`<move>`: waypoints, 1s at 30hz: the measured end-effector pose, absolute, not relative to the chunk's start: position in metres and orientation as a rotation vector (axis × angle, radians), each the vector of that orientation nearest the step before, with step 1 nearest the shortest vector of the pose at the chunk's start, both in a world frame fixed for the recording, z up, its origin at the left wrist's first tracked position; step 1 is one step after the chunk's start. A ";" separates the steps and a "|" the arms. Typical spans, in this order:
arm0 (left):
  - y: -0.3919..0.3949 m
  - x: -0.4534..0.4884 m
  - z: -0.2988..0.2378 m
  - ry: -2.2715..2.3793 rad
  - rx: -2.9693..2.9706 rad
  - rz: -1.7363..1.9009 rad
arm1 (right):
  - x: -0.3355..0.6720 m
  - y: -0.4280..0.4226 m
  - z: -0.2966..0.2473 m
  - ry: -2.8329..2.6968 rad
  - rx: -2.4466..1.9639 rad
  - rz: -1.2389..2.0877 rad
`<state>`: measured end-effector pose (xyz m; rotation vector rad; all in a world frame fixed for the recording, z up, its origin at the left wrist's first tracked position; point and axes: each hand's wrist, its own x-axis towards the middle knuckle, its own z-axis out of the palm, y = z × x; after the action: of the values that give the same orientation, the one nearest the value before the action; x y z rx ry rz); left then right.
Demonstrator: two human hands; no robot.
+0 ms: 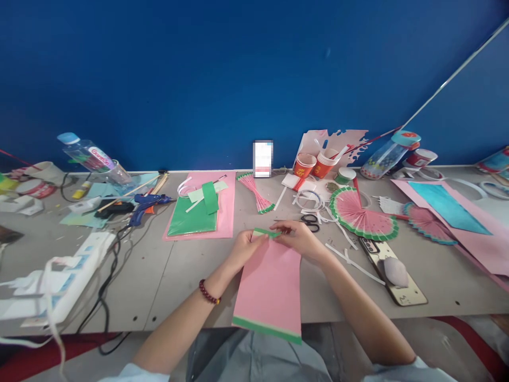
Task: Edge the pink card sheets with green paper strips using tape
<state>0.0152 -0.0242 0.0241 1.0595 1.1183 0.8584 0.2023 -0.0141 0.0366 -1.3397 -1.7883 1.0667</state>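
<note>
A sheet of pink paper (270, 286) with green strips along its near and far ends lies in front of me, its near end hanging past the table edge. My left hand (247, 249) pinches the far left part of the sheet by its green border. At the far right part, my right hand (296, 237) has its fingers closed on the same border. Just beyond my right hand are black scissors (310, 223). A pleated pink and green paper piece (257, 195), narrow in the middle, rests farther back.
A watermelon-patterned paper fan (360, 215) and a phone (397, 276) with a grey object on it are at right. Green paper (193, 223), a blue glue gun (149, 206) and a white power strip (81, 270) with cables lie left. Red paper cups (305, 165) stand behind.
</note>
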 end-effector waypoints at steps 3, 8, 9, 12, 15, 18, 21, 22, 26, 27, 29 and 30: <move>-0.023 0.015 0.022 1.125 1.111 0.847 | 0.202 -0.014 0.034 -1.755 -1.348 1.159; -0.022 0.014 0.020 1.159 1.158 0.820 | 0.200 -0.013 0.030 -1.694 -1.386 1.203; -0.022 0.014 0.021 1.161 1.161 0.819 | 0.199 -0.013 0.029 -1.682 -1.390 1.216; -0.022 0.014 0.024 1.164 1.161 0.811 | 0.198 -0.013 0.027 -1.658 -1.391 1.260; -0.023 0.014 0.026 1.175 1.160 0.801 | 0.197 -0.015 0.027 -1.655 -1.393 1.276; -0.023 0.014 0.026 1.185 1.164 0.802 | 0.196 -0.016 0.027 -1.658 -1.409 1.259; -0.023 0.014 0.025 1.189 1.179 0.803 | 0.194 -0.016 0.028 -1.675 -1.408 1.219; -0.023 0.014 0.024 1.191 1.185 0.801 | 0.194 -0.016 0.029 -1.682 -1.408 1.204; -0.023 0.014 0.027 1.203 1.180 0.794 | 0.193 -0.016 0.031 -1.718 -1.440 1.170; -0.024 0.014 0.029 1.208 1.175 0.794 | 0.193 -0.016 0.032 -1.719 -1.450 1.165; -0.025 0.015 0.032 1.221 1.168 0.786 | 0.193 -0.016 0.032 -1.707 -1.460 1.168; -0.025 0.015 0.033 1.227 1.170 0.782 | 0.193 -0.016 0.031 -1.697 -1.462 1.173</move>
<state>0.0150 -0.0251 0.0333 1.1702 1.2267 0.7817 0.1928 -0.0160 0.0310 -1.4620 -1.6967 1.1729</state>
